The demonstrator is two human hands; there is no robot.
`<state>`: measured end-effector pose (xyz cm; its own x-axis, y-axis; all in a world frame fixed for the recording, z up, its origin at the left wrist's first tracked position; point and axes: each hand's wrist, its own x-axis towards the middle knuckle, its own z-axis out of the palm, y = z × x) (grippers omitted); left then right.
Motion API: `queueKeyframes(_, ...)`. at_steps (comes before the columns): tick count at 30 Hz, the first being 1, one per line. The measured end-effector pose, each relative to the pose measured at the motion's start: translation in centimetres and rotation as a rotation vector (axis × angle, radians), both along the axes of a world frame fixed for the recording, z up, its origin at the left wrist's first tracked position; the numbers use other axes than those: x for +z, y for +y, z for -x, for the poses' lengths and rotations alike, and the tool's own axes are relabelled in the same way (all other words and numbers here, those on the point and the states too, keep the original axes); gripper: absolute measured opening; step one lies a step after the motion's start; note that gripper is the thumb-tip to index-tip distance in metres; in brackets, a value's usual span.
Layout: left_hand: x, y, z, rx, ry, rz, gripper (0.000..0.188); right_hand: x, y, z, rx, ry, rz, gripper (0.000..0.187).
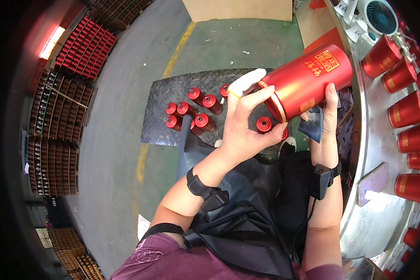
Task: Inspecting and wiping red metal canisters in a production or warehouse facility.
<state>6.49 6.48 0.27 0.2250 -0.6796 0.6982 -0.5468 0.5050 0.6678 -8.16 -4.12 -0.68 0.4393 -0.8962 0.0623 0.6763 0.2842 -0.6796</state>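
A large glossy red canister (297, 80) with gold print and a gold rim is held tilted in front of me, above the floor. My left hand (246, 114) grips its gold-rimmed end, thumb below and fingers along the side. One left finger wears a white cover (247, 81) with a yellow band. Against the canister's underside, my right hand (330, 109) steadies it with the thumb up. A dark blue-grey cloth (311, 125) hangs from the right fingers, partly hidden by that hand.
Several smaller red bottles (212, 104) stand on a dark mat (156, 109) on the floor ahead. To the right, a metal table (354, 235) carries several red canisters (407, 109), a phone (373, 184) and a small fan (380, 17). Stacked racks (53, 165) line the left.
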Motion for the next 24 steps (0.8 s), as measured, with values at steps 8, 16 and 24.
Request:
queueKeyframes(8,0.0,-0.5,0.6,-0.091,0.077,0.125,0.065,-0.4,0.4,0.0,-0.001,-0.100,0.000,0.061)
queueKeyframes(16,0.7,0.4,0.7,-0.256,0.243,0.062,0.068,-0.3,1.2,-0.2,0.002,-0.173,0.018,0.073)
queueKeyframes(24,2.5,0.7,0.6,-0.310,0.478,-0.203,0.082,-2.1,0.1,2.0,0.128,-0.192,0.067,0.072)
